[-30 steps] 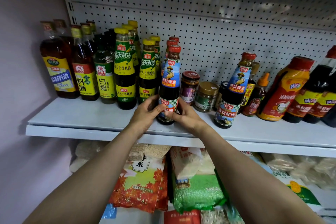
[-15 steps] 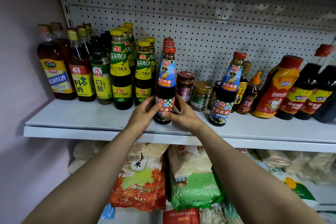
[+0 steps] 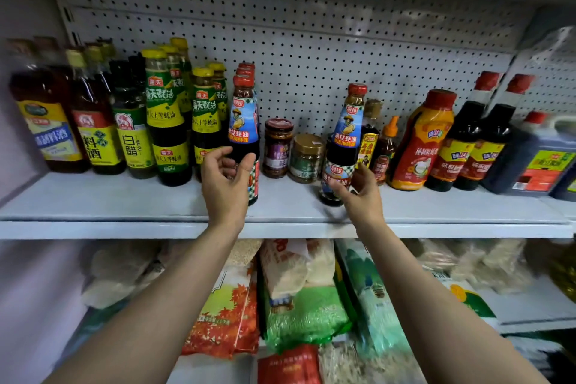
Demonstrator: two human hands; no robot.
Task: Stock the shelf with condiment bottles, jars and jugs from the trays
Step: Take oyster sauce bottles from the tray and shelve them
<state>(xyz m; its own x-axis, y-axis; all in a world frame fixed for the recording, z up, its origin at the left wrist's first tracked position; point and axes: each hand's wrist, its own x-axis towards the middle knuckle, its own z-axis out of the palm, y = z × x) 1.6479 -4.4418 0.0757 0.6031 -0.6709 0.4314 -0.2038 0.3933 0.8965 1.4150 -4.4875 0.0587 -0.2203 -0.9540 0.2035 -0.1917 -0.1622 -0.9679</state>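
Note:
On the white shelf (image 3: 124, 199) a blue-labelled oyster sauce bottle (image 3: 244, 121) with a red cap stands upright at the front of its row. My left hand (image 3: 226, 181) hovers just in front of its lower half, fingers relaxed and apart, holding nothing. A second, matching oyster sauce bottle (image 3: 346, 134) stands to the right, past two small jars (image 3: 278, 146). My right hand (image 3: 358, 193) is at this bottle's base, with the thumb on its right side and the fingers curled round its front.
Cooking wine, vinegar and green-labelled oyster sauce bottles (image 3: 166, 115) fill the shelf's left. An orange squeeze bottle (image 3: 420, 146), dark soy bottles and a jug (image 3: 536, 162) crowd the right. A pegboard backs the shelf. Bags of grain (image 3: 305, 312) lie on the shelf below.
Both hands let go of the first blue-labelled bottle, which now stands on the shelf. My right hand moved right to the second matching bottle; my left hand drew back slightly.

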